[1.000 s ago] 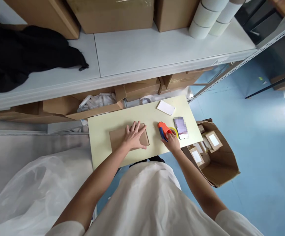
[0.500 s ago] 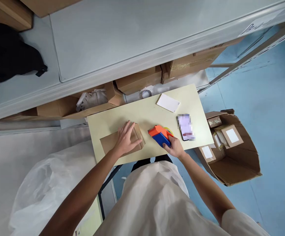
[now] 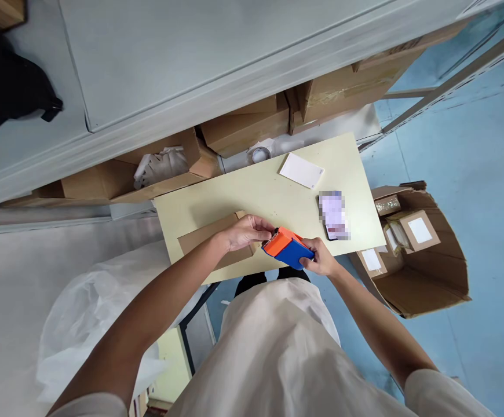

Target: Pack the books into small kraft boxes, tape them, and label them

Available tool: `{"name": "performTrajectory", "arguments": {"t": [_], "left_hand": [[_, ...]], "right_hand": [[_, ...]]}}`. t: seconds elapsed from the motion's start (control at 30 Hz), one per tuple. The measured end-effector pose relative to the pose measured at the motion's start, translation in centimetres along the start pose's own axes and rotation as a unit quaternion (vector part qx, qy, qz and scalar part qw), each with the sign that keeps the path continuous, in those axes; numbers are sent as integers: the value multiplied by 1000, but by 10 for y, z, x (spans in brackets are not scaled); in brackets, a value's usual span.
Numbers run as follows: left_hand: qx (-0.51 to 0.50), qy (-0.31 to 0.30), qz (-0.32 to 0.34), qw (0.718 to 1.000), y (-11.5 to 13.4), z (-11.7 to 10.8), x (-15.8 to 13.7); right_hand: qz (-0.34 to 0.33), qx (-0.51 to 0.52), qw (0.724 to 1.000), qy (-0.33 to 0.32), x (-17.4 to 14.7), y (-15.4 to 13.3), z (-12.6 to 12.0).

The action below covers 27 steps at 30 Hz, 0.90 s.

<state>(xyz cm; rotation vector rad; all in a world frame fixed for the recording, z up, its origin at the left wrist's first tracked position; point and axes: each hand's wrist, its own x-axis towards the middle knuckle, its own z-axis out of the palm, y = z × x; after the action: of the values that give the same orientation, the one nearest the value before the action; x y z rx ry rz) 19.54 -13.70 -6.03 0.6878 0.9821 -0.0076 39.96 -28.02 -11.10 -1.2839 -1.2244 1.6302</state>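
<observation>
R hand wraps the rear of the orange-and-blue tape dispenser; L hand, fingers drawn narrow, is at its front end — can't tell if they've got tape. Cardboard box lies on the table, partly hidden by L hand & forearm, no label on the visible bit; can't tell if it's sealed. White slab & phone lie beyond. Small boxes w/ white labels sit in the open carton — prob. finished; this one prob. isn't.

Head-worn view, steeply down at table
</observation>
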Motion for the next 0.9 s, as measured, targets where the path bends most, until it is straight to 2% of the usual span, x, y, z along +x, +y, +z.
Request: {"name": "performTrajectory", "arguments": {"t": [0.13, 0.3, 0.37, 0.47, 0.6, 0.67, 0.8, 0.9], "left_hand": [[-35, -9, -16, 999, -7, -6, 1], [0, -66, -49, 997, 12, -12, -9], [57, -56, -56, 995, 17, -11, -10], [191, 6, -16, 981, 19, -6, -8], [329, 65, 67, 940, 26, -5, -4], [388, 76, 86, 914, 35, -7, -1], [422, 67, 37, 903, 56, -11, 13], [443, 57, -22, 894, 67, -18, 32]], "right_hand": [[5, 19, 1000, 11, -7, -2, 7], [19, 32, 998, 41, -19, -2, 19], [27, 32, 998, 50, -22, -2, 25], [35, 33, 996, 70, -24, -2, 33], [34, 28, 994, 97, -21, -2, 36], [33, 28, 993, 108, -18, -3, 33], [41, 64, 989, 130, -2, -2, 28], [77, 135, 976, 152, 12, 2, 27]]}}
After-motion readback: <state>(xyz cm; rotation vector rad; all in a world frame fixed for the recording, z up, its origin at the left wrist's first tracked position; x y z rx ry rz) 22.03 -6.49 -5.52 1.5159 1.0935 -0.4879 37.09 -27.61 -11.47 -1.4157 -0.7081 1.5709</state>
